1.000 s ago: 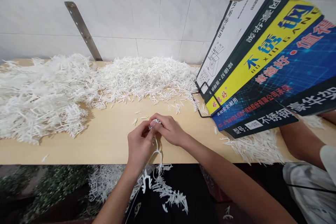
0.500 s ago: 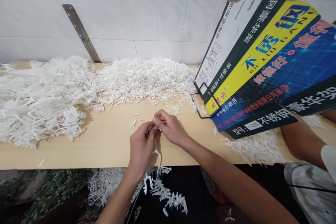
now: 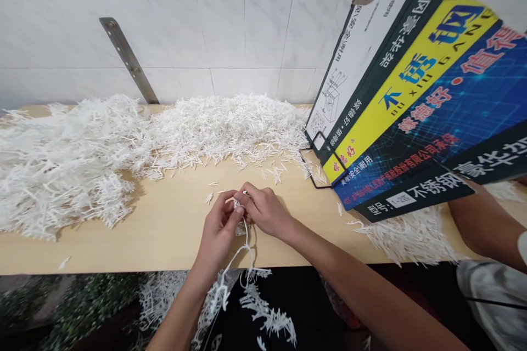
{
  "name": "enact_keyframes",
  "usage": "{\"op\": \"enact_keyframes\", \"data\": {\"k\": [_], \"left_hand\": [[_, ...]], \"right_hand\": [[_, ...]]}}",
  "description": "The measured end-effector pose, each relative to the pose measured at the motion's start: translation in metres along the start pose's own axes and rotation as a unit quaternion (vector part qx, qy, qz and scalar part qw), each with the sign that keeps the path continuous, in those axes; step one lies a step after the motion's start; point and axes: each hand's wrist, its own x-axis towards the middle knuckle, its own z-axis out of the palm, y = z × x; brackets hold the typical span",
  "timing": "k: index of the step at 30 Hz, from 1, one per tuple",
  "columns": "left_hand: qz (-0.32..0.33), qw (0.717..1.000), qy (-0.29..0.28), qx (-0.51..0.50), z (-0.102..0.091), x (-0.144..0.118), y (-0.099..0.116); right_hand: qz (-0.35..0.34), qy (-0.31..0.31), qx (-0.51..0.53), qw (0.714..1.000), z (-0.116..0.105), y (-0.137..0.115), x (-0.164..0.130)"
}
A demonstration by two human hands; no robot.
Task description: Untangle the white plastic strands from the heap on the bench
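Close together over the front half of the table, my left hand (image 3: 220, 226) and my right hand (image 3: 267, 211) meet at the fingertips. Thumb and fingers of the left hand pinch a small white branched strand (image 3: 246, 233), part of which dangles past the table edge. My right fingers are closed against the same spot, and what lies inside their pinch is partly hidden. Below the edge, a white twig-like cluster (image 3: 267, 310) rests on dark cloth at my lap. A few loose white bits (image 3: 209, 197) lie just beyond my left fingers.
White branched pieces form a tall heap (image 3: 69, 159) at left and a heap of shorter bits (image 3: 234, 123) along the tiled wall. A printed cardboard box (image 3: 411, 98) in a black wire stand (image 3: 317, 175) leans at right. Behind it shows another person's arm (image 3: 486, 225) near a smaller pile (image 3: 407, 233).
My left thumb has shifted and white material now shows between the fingertips. The dangling strand has swung to the left below my hands. The view has tilted slightly upward.
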Motion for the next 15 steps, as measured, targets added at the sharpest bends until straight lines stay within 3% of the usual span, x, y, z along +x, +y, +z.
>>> {"op": "enact_keyframes", "data": {"k": [7,15], "left_hand": [[0.001,0.994,0.017,0.110,-0.002,-0.002,-0.007],[-0.024,0.989,-0.002,0.149,0.002,0.002,0.003]], "right_hand": [[-0.008,0.035,-0.141,0.989,0.005,0.007,-0.005],[0.013,0.074,-0.028,0.997,0.001,0.007,0.000]]}}
